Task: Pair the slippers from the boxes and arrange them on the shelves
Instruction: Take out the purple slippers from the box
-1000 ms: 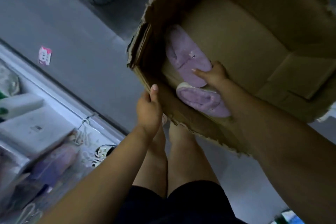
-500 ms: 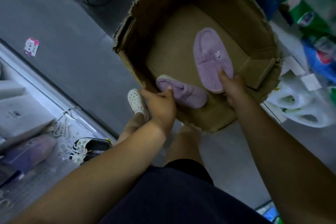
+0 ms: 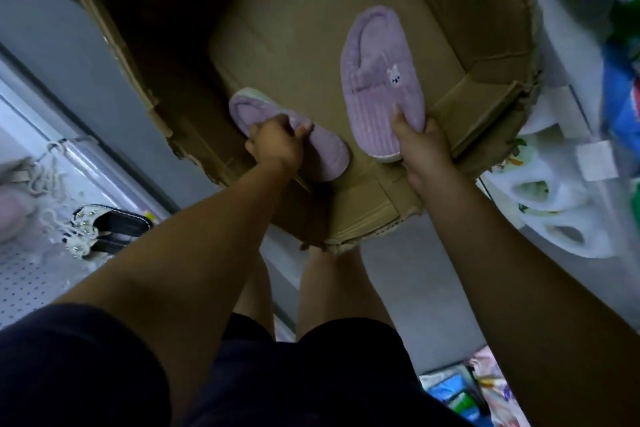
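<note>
Two purple slippers are held inside the cardboard box in the middle of the frame. The ribbed slipper at centre right, marked with a small rabbit, is gripped at its near end by the right hand, fingers closed on it. The second slipper, lying on its side left of centre, is clasped by the left hand. A black sandal rests on the shelf at lower left

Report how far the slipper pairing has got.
Done: black sandal sits on the left shelf. In hand: left hand and right hand each grip a purple slipper inside the cardboard box. Left: lift out, pair, shelve.
</note>
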The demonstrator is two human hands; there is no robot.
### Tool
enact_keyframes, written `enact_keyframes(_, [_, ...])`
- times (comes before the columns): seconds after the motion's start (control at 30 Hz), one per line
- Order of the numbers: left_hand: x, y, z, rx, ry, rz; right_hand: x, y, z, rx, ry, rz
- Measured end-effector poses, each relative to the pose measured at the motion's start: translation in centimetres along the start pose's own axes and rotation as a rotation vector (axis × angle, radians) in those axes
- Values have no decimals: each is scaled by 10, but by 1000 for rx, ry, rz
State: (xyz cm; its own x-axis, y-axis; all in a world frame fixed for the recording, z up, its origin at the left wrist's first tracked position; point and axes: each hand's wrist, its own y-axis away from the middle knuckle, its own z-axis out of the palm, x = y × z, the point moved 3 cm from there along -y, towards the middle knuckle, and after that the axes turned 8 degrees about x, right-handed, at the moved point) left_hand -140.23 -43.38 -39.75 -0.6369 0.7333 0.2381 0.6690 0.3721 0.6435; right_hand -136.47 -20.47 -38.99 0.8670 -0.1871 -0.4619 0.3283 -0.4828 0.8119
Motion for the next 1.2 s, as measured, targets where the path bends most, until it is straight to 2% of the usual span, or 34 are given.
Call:
enact_keyframes(0.1, [13,-12,-16,89,74,159,0,-1,3,-1,-5,-1])
enact_keyframes(0.17, [32,-14,-34,135,32,311,-2,-2,7,-12,-21,15])
enact_keyframes(0.23, [47,-23,-45,161,-34,384,-7,-6,13,-36,-26,35])
enact_keyframes(0.33, [57,-40,-47,174,40,259,-16,-11,22,-66,-37,58])
enact_keyframes(0.4, [55,-45,-40,162,312,32,-22,-15,27,-68,-76,57])
enact_keyframes(0.5, [39,-42,-15,5,675,-277,-21,-22,32,-54,-116,61])
enact_keyframes(0.63, [31,-42,7,-96,829,-438,-2,-29,30,-28,-73,100])
enact_keyframes(0.73, [42,-38,6,-167,968,-462,9,-32,26,-31,-21,81])
enact_keyframes(0.87, [54,-17,-17,-205,1065,-433,-3,-12,24,-87,-115,103])
enact_keyframes(1.1, [41,52,-99,-368,1185,-366,-48,92,1,-148,-227,-12])
enact_keyframes(1.2, [28,85,-143,-407,1198,-318,-67,146,-12,-30,-192,-155])
